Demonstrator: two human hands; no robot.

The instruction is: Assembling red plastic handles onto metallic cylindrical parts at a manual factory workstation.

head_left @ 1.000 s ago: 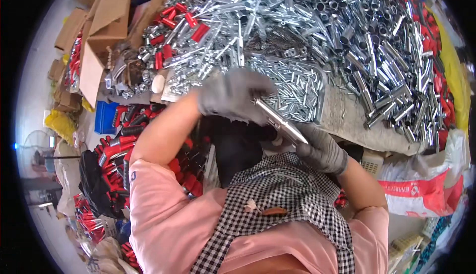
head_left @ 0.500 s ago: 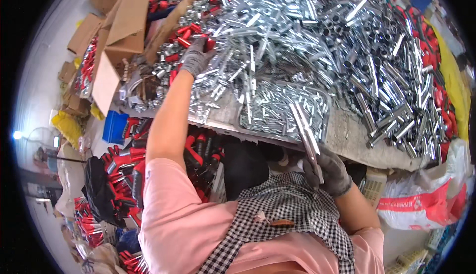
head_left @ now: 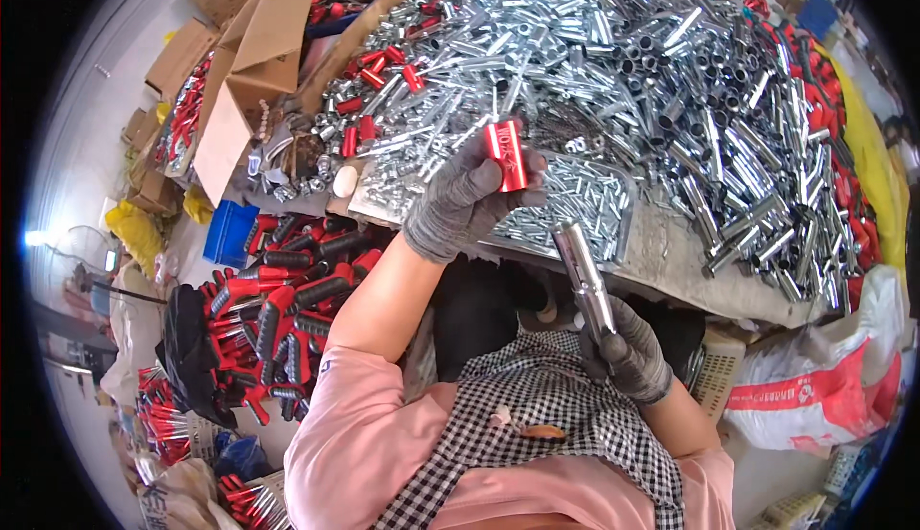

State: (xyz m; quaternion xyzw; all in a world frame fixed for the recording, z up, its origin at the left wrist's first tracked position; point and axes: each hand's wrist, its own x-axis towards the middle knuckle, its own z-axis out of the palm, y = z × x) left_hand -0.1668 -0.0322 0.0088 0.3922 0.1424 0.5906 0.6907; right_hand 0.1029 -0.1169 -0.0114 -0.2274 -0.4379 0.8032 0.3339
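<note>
My left hand [head_left: 460, 199], in a grey knit glove, holds a short red metal sleeve [head_left: 506, 154] upright above the near edge of the bench. My right hand [head_left: 628, 353], also gloved, grips a long shiny steel tube [head_left: 585, 276] close to my chest, its open end pointing up toward the red sleeve. The two parts are a short gap apart. Behind them a big heap of silver steel tubes [head_left: 661, 70] covers the bench, with a few red sleeves [head_left: 379, 70] mixed in at its left side.
A shallow tray of small silver parts [head_left: 594, 199] lies at the bench's near edge. Open cardboard boxes [head_left: 254, 51] stand at the back left. A pile of red and black handles [head_left: 287, 310] and a blue crate [head_left: 228, 233] lie on the floor left. White sacks [head_left: 815, 386] sit right.
My left hand reached out to the heap's left side, took a red sleeve and came back toward me. My right hand kept the steel tube and tilted it more upright.
</note>
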